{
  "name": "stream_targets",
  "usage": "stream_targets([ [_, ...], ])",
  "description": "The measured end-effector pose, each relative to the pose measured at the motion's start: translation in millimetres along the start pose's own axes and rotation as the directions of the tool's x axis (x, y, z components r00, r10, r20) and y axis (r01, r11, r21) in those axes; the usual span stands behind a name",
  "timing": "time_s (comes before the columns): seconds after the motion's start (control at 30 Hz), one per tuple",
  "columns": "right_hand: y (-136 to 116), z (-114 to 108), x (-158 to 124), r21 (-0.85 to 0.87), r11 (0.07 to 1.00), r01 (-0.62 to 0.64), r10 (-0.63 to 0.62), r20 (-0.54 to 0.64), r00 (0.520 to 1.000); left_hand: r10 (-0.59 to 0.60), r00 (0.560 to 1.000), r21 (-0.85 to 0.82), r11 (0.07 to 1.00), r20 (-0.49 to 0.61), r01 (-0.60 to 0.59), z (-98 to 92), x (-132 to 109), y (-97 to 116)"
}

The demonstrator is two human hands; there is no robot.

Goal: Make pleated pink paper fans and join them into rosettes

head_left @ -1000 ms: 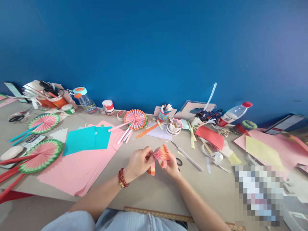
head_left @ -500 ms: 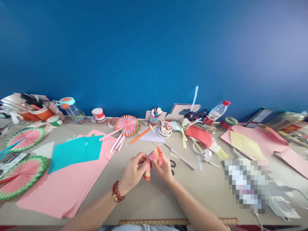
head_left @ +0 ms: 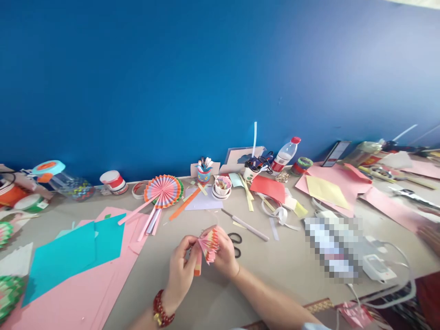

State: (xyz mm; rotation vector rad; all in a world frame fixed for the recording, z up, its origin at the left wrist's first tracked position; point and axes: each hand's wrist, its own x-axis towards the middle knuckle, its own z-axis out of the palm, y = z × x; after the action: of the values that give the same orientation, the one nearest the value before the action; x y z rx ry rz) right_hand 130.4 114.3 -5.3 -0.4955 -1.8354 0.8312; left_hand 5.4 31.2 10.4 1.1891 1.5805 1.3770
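Over the table's front middle, a small pleated paper fan [head_left: 210, 245], pink with orange and yellow edges, is held between both hands. My left hand [head_left: 182, 263], with a red bead bracelet at the wrist, pinches the fan's gathered end between thumb and fingers. Below those fingertips a folded orange-and-pink part [head_left: 197, 266] of the paper hangs down. Curled behind the spread pleats, my right hand [head_left: 226, 254] grips the fan's other side; some of its fingers are hidden. Black-handled scissors [head_left: 235, 245] lie just right of that hand, their blades out of sight.
A finished round paper fan [head_left: 162, 190] lies back left, near turquoise sheets [head_left: 68, 254] and pink paper [head_left: 74, 302]. A pale pen-like stick [head_left: 249, 228], red paper [head_left: 268, 188] and a plastic bottle [head_left: 286, 154] are to the right. Another person's hand [head_left: 431, 238] shows at the right edge.
My view has turned to the right, so the table things appear further left. The pleats in my hands now fan out downward more. Another person's hand has come into view at right.
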Motion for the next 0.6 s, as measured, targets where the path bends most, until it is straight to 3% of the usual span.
stream_targets([
  [0.13,3.2,2.2,-3.1,-0.014,0.998,-0.069,0.069,-0.025,0.997,0.024,1.000,0.042,0.999,-0.013,-0.023,2.7,-2.9,0.6],
  [0.33,0.8,-3.0,0.7,0.015,0.966,-0.257,0.258,-0.045,0.965,0.148,0.984,0.110,0.981,0.100,-0.159,2.4,-8.5,7.5],
  [0.43,0.9,-3.6,3.8,0.045,0.963,-0.264,0.267,-0.049,0.963,0.219,0.970,0.232,0.943,0.109,-0.239,-0.3,-9.1,5.0],
  [0.6,1.4,-0.5,3.8,0.067,0.968,-0.242,0.246,-0.045,0.968,0.221,0.969,0.342,0.907,0.112,-0.247,-4.7,-9.3,0.0],
])
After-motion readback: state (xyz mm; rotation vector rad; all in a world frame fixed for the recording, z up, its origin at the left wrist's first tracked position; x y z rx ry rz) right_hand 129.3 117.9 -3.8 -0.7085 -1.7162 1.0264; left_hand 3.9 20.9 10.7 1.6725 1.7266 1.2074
